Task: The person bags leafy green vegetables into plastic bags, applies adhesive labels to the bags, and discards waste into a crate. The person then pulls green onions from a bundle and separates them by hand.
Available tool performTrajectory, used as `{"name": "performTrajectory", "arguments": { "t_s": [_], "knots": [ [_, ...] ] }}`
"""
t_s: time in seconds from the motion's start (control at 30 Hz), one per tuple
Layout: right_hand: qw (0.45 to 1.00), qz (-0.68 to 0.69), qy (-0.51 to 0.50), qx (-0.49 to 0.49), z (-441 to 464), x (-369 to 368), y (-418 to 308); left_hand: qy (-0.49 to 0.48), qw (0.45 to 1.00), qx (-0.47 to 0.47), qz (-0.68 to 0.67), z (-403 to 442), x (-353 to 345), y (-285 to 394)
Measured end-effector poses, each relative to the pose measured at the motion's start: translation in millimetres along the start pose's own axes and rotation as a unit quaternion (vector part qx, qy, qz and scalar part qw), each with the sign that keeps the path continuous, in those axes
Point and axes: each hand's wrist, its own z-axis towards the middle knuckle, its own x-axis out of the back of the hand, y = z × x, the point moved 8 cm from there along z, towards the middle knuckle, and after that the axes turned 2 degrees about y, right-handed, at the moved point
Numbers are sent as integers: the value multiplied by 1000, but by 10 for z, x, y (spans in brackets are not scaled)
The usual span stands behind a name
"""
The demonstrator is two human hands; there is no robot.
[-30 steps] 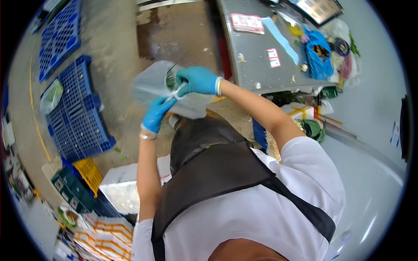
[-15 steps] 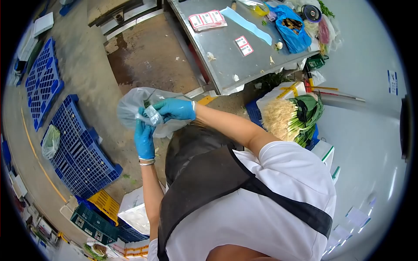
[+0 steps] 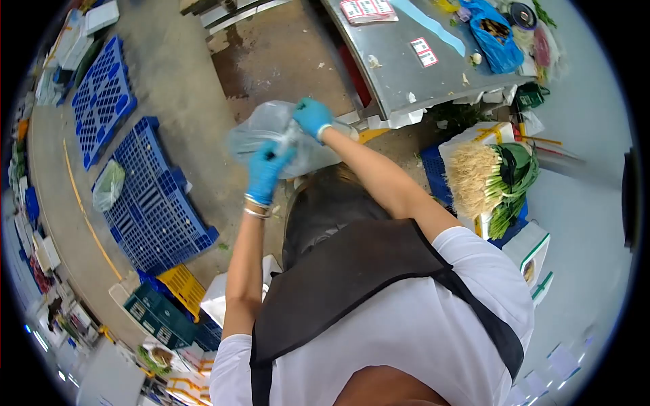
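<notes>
A clear plastic bag (image 3: 261,130) hangs in front of me, above the floor. My left hand (image 3: 265,174), in a blue glove, is closed on the near side of the bag. Farther up and to the right, my right hand (image 3: 313,118), also gloved in blue, grips the gathered upper part of the bag. Between the two hands the film is bunched and whitish, and slightly blurred. What the bag holds, if anything, I cannot make out.
A metal table (image 3: 399,74) at the upper right carries printed labels (image 3: 424,51) and a blue bag (image 3: 500,40). Spring onions (image 3: 484,179) lie to the right. Blue pallets (image 3: 154,210) and a green crate (image 3: 159,317) are on the left.
My hands have moved apart: the right hand went up and right, the left shifted right and slightly up. The view has turned, so the surroundings appear farther right.
</notes>
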Motion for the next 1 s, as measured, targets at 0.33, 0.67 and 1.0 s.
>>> {"name": "performTrajectory", "arguments": {
  "t_s": [0.33,0.67,1.0],
  "knots": [
    [866,479,-19,143,344,1157,-1651,115,978,-156,-76,322,383,1598],
    [977,207,-36,-28,729,2678,839,26,996,35,80,1170,-664,-1169],
    [946,-286,148,-27,2184,4094,1879,24,936,-2,350,1606,-1481,708]
  ]
}}
